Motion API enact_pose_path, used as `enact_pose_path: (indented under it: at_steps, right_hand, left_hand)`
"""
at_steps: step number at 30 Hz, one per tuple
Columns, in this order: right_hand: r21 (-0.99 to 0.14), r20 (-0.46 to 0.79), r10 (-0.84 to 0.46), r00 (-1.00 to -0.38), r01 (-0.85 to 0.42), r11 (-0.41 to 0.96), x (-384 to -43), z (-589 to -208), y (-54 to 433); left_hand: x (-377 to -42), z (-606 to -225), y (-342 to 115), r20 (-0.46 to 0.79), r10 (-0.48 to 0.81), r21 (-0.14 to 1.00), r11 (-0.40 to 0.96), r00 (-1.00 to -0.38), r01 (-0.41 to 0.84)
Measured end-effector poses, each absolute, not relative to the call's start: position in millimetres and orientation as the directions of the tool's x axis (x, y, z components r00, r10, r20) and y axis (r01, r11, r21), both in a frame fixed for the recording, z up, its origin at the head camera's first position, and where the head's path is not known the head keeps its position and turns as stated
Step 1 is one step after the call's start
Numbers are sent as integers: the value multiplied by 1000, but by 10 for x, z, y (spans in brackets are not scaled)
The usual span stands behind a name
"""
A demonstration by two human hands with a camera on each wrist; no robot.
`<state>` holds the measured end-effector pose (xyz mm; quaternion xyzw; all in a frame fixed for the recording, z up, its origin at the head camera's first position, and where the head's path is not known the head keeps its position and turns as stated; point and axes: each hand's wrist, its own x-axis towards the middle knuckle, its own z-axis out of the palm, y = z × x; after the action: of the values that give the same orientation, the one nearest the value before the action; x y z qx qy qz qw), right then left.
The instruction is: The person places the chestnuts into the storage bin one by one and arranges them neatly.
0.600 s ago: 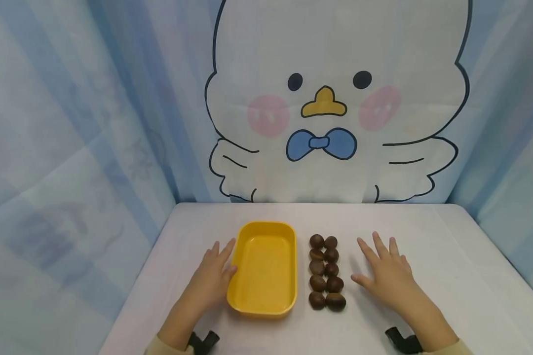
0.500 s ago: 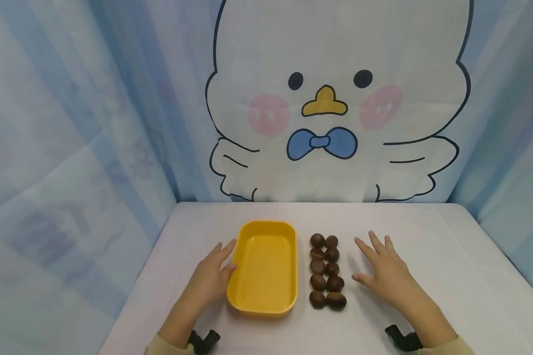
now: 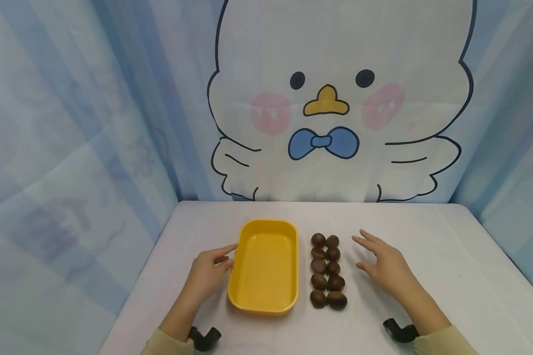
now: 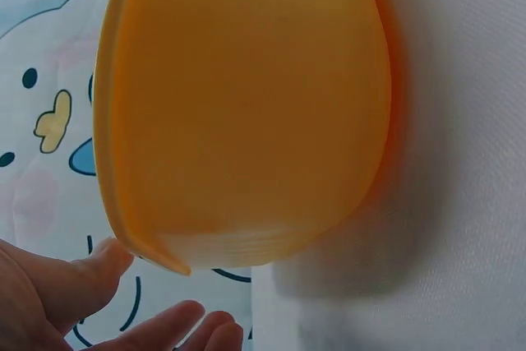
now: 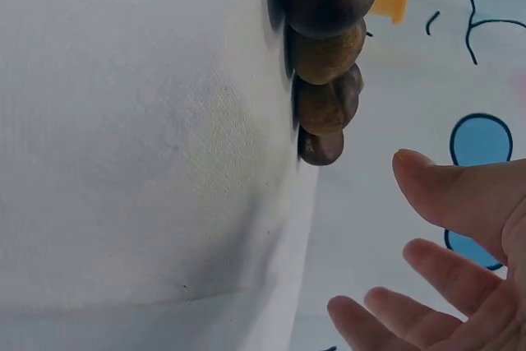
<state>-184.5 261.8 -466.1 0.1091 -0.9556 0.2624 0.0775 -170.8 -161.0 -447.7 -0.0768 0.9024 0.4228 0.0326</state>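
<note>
A yellow rectangular tray (image 3: pixel 265 266) with raised sides sits on the table in the head view. My left hand (image 3: pixel 206 273) is at its left side, index fingertip and thumb right at the rim. In the left wrist view the thumb (image 4: pixel 103 269) meets the rim's corner while the other fingers stay below it, loosely bent. Right of the tray, several glossy brown chestnuts (image 3: pixel 319 266) stand in two close columns. My right hand (image 3: pixel 384 266) hovers to their right, thumb and fingers spread apart with nothing between them. Those chestnuts (image 5: pixel 329 104) line up beyond the thumb in the right wrist view.
All of it rests on a white-covered table (image 3: pixel 462 256). Behind stands a curtain (image 3: pixel 320 172) printed with a white cartoon bird, and blue-white curtains (image 3: pixel 62 162) flank the sides. Each wrist wears a black camera mount (image 3: pixel 400 330).
My left hand's fingers have drawn together, with the index pointing at the tray's rim. My right hand's fingers have closed up and turned leftward toward the chestnuts. Tray and chestnuts stay in place.
</note>
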Motion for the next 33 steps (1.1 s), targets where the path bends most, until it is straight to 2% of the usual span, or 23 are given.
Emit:
enact_pose_path:
  at_steps: [9, 18, 22, 33]
  right_hand:
    - [-611, 117, -118, -986, -165, 775, -1976, -4708, 2611]
    - [-645, 16, -87, -996, -77, 760, -2216, -4761, 2572]
    - [-669, -40, -75, -996, -29, 743, -2327, -4794, 2540]
    - [-725, -89, -104, -991, -8, 688, -2570, -4865, 2471]
  left_hand:
    - [-1771, -4543, -1634, -147, -114, 843, 505, -983, -185]
    - [-1797, -4574, -1668, -194, -94, 877, 429, -977, -215]
    - [-1805, -4579, -1679, -210, -91, 885, 405, -973, -229]
    - [-1786, -4596, -1703, -213, -82, 886, 405, -974, -228]
